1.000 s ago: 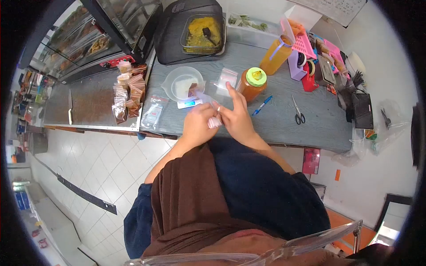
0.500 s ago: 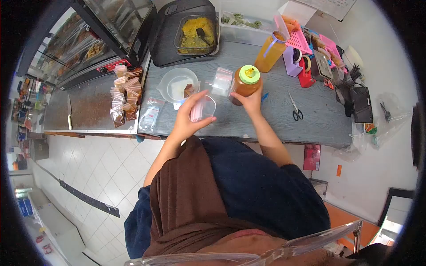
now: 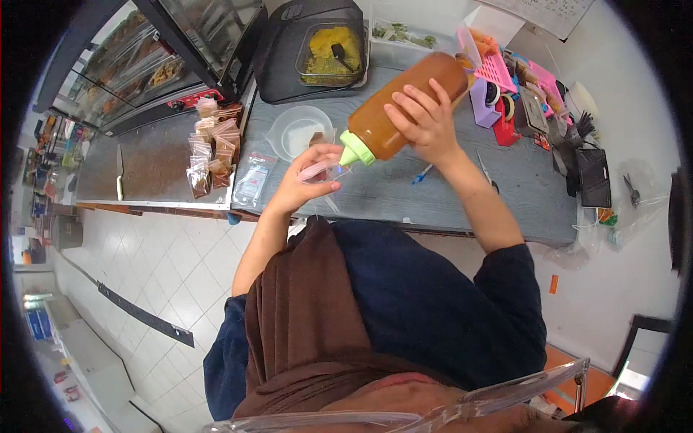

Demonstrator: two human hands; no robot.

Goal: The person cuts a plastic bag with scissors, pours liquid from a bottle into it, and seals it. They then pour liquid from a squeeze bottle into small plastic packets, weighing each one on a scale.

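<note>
My right hand (image 3: 426, 123) is wrapped round a large squeeze bottle (image 3: 404, 101) of brown sauce, tilted so its green cap and nozzle (image 3: 355, 151) point down to the left. My left hand (image 3: 309, 179) holds a small clear plastic bag (image 3: 319, 170) open under the nozzle tip. Just behind that hand is a round clear plastic bowl (image 3: 292, 123) with something white and a small brown packet in it. A blue pen (image 3: 422, 175) lies on the grey table (image 3: 447, 206) below the bottle.
Filled sauce packets (image 3: 209, 148) and a knife (image 3: 120, 173) lie on the left counter. Flat bags (image 3: 254, 180) are beside the bowl. A glass dish (image 3: 330, 54) of yellow food stands on a black tray. Scissors (image 3: 488, 172) lie partly behind my right forearm.
My right hand has lifted the sauce bottle off the table and tipped it over, nozzle toward the bag. My left hand has stayed near the bowl with the bag.
</note>
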